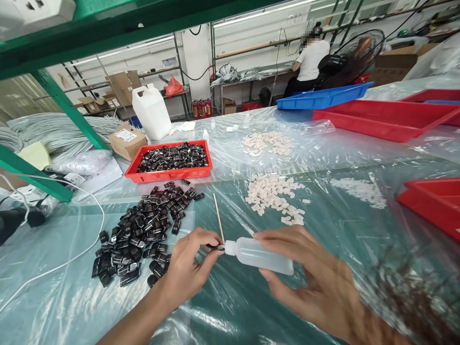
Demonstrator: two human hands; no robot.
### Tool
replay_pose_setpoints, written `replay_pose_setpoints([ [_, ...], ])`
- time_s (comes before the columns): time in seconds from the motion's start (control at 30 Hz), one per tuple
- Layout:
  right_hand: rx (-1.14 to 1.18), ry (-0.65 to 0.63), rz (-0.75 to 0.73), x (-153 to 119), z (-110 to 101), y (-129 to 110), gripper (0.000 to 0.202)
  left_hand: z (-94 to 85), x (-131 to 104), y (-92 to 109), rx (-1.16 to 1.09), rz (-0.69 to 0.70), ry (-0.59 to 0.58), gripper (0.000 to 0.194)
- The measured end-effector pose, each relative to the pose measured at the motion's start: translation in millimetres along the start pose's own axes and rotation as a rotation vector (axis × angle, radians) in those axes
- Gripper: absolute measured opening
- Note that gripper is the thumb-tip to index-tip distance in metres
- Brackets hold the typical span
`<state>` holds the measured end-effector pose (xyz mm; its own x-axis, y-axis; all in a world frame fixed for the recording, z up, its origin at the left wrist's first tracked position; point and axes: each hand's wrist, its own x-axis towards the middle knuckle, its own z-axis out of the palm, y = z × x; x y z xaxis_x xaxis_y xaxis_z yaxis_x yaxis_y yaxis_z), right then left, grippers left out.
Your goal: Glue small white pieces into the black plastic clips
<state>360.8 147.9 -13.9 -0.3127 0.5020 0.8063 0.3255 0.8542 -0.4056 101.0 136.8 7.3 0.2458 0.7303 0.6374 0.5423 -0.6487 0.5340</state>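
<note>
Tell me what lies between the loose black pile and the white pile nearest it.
In the head view, a thin wooden stick shows between the black pile and that white pile.

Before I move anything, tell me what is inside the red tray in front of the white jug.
The red tray holds a heap of small, glossy black pieces. Only the upper ones show; they cover the tray's floor, so anything beneath cannot be seen.
</note>
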Motion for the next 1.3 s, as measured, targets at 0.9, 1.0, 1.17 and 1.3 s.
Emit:
replay_pose_setpoints([
  [0.9,-0.117,-0.011,-0.091,-2.6,-5.6,-7.7,0.054,1.4,-4.6,-4.2,0.113,0.087,-0.027,0.014],
  [1.0,-0.1,-0.024,-0.085,-4.7,-5.4,-7.2,0.058,1.4,-4.5,-4.1,0.129,0.104,-0.02,0.016],
  [1.17,-0.073,-0.05,-0.047,-6.7,-4.7,-6.7,0.064,2.6,-6.3,-5.3,0.145,0.107,-0.009,0.015],
  [1.3,-0.066,-0.061,-0.034,-8.4,-4.4,-6.9,0.068,3.5,-6.2,-5.1,0.16,0.124,0.005,0.014],
])
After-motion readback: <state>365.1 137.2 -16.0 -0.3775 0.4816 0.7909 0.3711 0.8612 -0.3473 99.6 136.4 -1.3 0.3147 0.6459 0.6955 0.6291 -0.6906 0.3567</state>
